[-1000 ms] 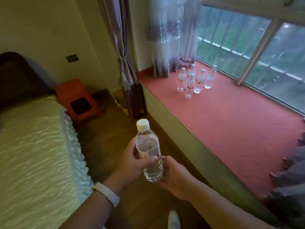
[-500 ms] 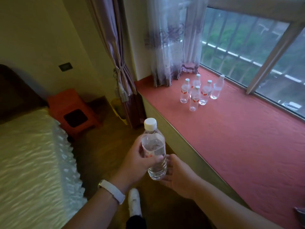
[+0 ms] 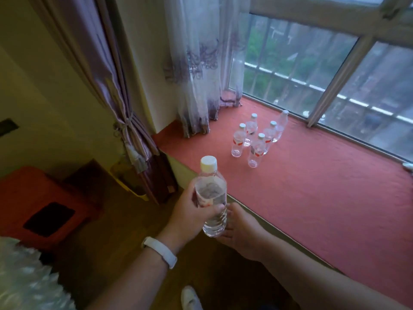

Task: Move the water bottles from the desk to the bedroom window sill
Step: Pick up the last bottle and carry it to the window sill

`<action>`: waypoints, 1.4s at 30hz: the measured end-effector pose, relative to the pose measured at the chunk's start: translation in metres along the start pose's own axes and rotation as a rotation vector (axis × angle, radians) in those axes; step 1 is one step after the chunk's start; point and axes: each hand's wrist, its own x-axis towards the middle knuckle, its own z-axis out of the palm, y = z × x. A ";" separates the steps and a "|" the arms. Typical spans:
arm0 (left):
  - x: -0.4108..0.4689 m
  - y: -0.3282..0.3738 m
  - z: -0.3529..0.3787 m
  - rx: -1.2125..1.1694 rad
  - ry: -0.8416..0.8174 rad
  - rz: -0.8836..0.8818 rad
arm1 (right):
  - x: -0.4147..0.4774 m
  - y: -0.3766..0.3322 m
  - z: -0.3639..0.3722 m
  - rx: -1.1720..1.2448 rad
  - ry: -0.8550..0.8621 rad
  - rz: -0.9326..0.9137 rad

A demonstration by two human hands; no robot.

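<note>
Red cloth covers the window sill [image 3: 312,198], where five water bottles [image 3: 256,151] are stood upright in a cluster near its far left corner, just beside the sheer curtain [image 3: 201,70]. One more water bottle [image 3: 211,198] is held upright off the sill's near edge, the left hand [image 3: 190,213] wrapped around its middle. The right hand [image 3: 243,231] is seen beside the bottle's base, fingers [image 3: 232,209] apparently loose and touching it, though contact is hard to judge.
</note>
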 end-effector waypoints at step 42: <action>0.408 -0.052 0.045 0.510 -0.374 -0.179 | 0.269 -0.199 -0.081 0.510 0.344 -0.018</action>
